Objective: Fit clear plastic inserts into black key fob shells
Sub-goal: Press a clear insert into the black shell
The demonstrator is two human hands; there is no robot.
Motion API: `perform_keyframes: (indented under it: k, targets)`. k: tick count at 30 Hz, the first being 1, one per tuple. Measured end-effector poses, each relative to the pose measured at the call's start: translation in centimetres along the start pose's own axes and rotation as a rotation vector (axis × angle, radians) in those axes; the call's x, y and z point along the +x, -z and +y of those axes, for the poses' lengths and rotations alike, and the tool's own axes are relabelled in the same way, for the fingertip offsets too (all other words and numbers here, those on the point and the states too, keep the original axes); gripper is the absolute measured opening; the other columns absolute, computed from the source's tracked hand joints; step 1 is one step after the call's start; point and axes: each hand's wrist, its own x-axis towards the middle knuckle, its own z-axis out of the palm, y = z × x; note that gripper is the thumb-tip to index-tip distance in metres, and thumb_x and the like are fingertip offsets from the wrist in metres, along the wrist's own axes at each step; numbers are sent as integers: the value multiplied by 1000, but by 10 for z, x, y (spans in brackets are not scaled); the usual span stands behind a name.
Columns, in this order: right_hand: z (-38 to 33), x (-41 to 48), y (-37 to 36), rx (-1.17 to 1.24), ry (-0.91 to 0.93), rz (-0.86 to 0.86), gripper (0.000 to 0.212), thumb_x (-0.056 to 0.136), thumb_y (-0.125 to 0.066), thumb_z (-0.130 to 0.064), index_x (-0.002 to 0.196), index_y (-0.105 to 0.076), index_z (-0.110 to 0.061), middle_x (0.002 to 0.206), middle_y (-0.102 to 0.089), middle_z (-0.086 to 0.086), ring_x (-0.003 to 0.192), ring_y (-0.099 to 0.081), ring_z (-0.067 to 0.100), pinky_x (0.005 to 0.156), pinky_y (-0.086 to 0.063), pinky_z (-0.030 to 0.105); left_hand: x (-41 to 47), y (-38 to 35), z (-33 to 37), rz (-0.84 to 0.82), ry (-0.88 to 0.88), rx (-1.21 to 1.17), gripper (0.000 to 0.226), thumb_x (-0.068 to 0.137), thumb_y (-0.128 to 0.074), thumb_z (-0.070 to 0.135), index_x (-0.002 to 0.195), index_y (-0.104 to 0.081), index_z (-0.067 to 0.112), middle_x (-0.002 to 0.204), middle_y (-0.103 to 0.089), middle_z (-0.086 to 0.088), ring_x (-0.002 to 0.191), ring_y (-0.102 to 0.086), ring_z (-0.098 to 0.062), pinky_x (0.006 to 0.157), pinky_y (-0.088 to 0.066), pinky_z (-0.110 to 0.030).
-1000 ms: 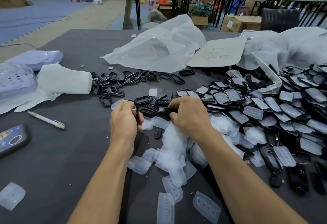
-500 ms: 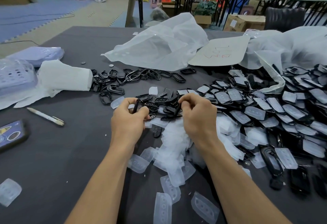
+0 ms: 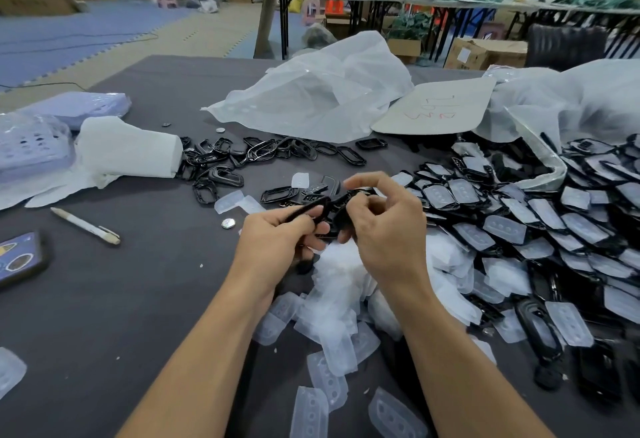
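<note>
Since it looks light, stiff and slick, the black shell (image 3: 337, 202) is best pinched by its edges; left hand (image 3: 277, 240) and right hand (image 3: 388, 229) curl round it above the clear inserts (image 3: 332, 285).

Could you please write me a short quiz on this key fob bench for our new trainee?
1. True or false: the pen lies to the right of the right hand.
2. What does the left hand grip? A) a black shell B) the pen C) nothing
3. On which side of the table is the heap of fitted shells?
Key: 1 false, it lies far to the left; 2 A; 3 the person's right.
</note>
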Motion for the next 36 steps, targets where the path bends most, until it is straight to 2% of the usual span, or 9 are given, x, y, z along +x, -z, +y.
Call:
perform_keyframes:
  k: [5,10,14,20,25,27,30,33,36]
  targets:
    - [-1,-3,-3,155,-127,-21,32,95,-55,-2,75,-73,-19,66,-69,20,44,-55,22,50,-44,30,-1,-1,0,19,27,-105,23,98,-62,-1,112,-72,15,72,-74,-16,52,-66,-21,45,-49,-24]
    - [-2,-3,-3,240,-200,-21,28,94,-54,5,80,-71,-13,59,-68,9,47,-59,19,46,-47,26,-4,0,-1,8,-45,78,22,96,-66,6,97,-82,22,57,-68,-15,37,-55,-19,37,-41,-21]
    - [0,-3,-2,302,-209,-62,29,86,-56,15,82,-72,-9,69,-72,8,59,-68,20,58,-56,28,-3,1,0,45,-94,110,26,97,-68,16,89,-83,35,49,-61,-9,34,-43,-16,38,-36,-18]
    - [4,-4,-2,297,-191,-68,30,84,-59,14,77,-75,-10,72,-74,10,63,-72,21,62,-59,26,-7,-1,4,-50,-38,-32,36,106,-50,18,94,-83,26,62,-68,-17,44,-56,-20,43,-43,-22]
    - [1,-2,5,-67,-86,-67,27,82,-66,-1,72,-77,-23,69,-74,-3,60,-67,9,59,-54,24,-2,3,1,100,-46,-67,33,107,-44,14,110,-76,19,68,-72,-17,53,-63,-20,47,-49,-24]
    - [-3,-4,6,-255,-32,-226,19,82,-73,-13,71,-78,-27,66,-72,-11,58,-63,2,55,-48,17,2,6,-1,168,-69,-33,31,106,-43,12,109,-73,21,67,-73,-14,55,-64,-20,47,-49,-24]
    - [-10,-10,0,-464,-49,-458,6,75,-82,-27,73,-80,-32,72,-71,-10,66,-62,1,55,-42,12,5,8,-5,235,-87,10,23,104,-45,11,109,-66,20,66,-74,-9,55,-66,-19,49,-50,-25]
    - [-14,-10,1,-702,-62,-624,19,67,-87,-33,83,-79,-39,90,-66,-13,77,-59,-1,60,-37,10,7,10,-6,290,-104,29,14,101,-50,8,100,-58,19,64,-74,-8,50,-63,-17,46,-49,-23]
    - [-16,-9,4,-734,-43,-691,17,67,-87,-30,80,-78,-36,88,-68,-10,77,-59,2,62,-41,14,7,11,-4,305,-106,10,14,99,-52,6,95,-57,18,62,-73,-9,47,-60,-17,44,-47,-21]
